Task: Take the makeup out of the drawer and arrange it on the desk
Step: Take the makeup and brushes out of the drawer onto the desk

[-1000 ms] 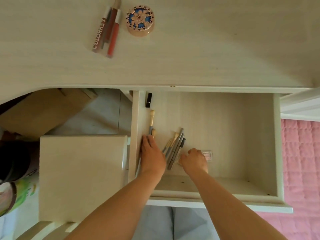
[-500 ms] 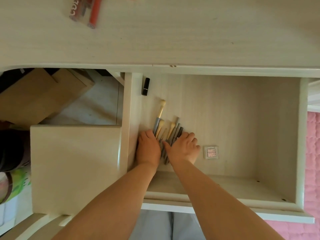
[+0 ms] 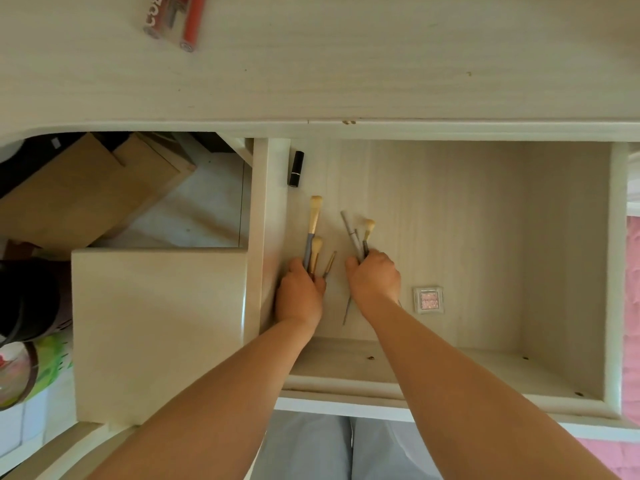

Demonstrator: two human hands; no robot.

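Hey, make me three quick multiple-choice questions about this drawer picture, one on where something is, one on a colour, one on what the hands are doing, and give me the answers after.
1. Where does the black lipstick tube lie?
A. on the desk top
B. in the drawer's far left corner
C. beside the pink eyeshadow pan

2. What colour is the small square eyeshadow pan in the drawer?
A. blue
B. green
C. pink

3. What are the hands doing?
A. each is closed on some brushes
B. both rest flat and empty
C. only one holds anything

Answers: 1 B, it sits against the left wall near the back. 2 C, its fill is pale pink. 3 A, the left hand and the right hand each grip a bunch of brushes.
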